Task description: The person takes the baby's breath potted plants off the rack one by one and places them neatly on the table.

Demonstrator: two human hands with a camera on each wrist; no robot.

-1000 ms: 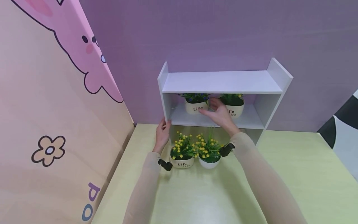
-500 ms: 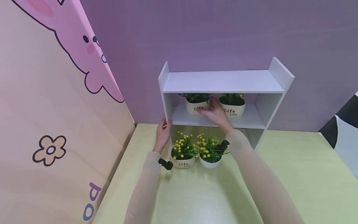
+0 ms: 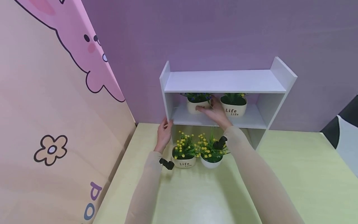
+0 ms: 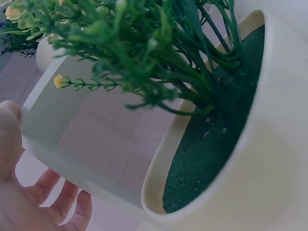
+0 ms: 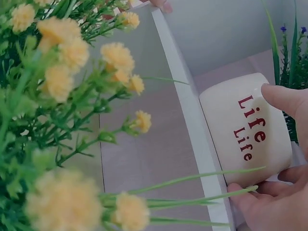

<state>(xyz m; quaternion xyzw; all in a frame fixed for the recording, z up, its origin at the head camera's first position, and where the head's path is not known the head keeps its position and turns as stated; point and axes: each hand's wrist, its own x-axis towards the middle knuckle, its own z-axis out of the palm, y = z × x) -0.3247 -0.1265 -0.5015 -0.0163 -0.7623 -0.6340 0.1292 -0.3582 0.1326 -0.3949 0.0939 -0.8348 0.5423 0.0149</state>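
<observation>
A white two-tier shelf stands against the purple wall. My left hand grips the edge of its left side panel, its fingers showing beyond the board in the left wrist view. On the lower board sits a cream planter lettered "Life", with blue-flowered greenery. My right hand holds this planter, thumb over its front and fingers round its right side. A second cream planter stands just right of that hand on the same board.
On the pale yellow table, before the shelf's bottom opening, stand a cream planter and a round white pot, both with yellow flowers. A beige printed wall borders the table on the left.
My right hand has shifted left, away from the right planter, and its thumb now lies across the front of the blue-flowered one. My left hand stays on the shelf's side.
</observation>
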